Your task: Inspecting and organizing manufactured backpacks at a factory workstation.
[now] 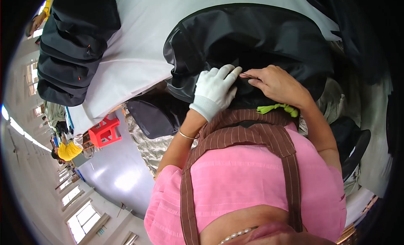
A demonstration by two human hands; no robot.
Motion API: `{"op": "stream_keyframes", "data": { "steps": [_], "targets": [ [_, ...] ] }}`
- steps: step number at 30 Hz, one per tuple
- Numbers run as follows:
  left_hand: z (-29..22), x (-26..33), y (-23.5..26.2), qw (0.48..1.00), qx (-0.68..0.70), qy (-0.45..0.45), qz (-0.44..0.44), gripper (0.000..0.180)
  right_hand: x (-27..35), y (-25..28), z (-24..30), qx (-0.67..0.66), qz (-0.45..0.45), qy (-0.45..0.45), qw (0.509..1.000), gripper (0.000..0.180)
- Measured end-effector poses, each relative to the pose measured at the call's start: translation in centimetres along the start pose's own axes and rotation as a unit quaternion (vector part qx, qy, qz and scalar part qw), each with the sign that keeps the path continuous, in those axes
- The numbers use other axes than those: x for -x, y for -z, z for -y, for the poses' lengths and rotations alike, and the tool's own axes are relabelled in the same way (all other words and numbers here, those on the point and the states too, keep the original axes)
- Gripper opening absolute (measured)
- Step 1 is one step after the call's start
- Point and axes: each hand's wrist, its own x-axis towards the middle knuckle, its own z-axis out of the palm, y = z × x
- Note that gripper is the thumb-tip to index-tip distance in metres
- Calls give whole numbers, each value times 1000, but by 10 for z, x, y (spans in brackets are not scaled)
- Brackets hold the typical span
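black bag point(252, 38) — glossy, creased, domed on the white table point(139, 47); gloved left hand point(214, 91) flat, unclenched on it; bare right hand point(275, 83) beside, pinching its fabric.

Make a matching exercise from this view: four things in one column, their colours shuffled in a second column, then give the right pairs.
Things:
1. glove on the left hand
2. plastic stool
3. cord under the right hand
4. bag both hands rest on

Colours:
A. red
B. black
C. white
D. yellow-green

Pairs: 1-C, 2-A, 3-D, 4-B
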Motion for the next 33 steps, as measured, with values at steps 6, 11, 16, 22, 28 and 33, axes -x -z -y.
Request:
{"op": "stream_keyframes", "data": {
  "steps": [6,11,16,22,28,33],
  "targets": [
    [9,6,-16,996,-11,9,-90,31,-38,3,2,72,-76,102,989,23],
    [9,13,-12,987,52,-36,-145,19,-82,-12,-2,-32,-115,90,989,18],
    [3,23,-19,964,99,-58,-240,25,-76,-25,-9,-116,-239,94,959,15],
    [4,23,-23,945,151,-76,-282,27,-94,-35,-12,-214,-28,159,963,12],
    [0,22,-23,947,153,-75,-274,28,-91,-38,-19,-362,128,-3,923,5],
    [0,23,-19,951,163,-68,-253,27,-83,-34,-17,-399,58,25,915,4]
  ]
}}
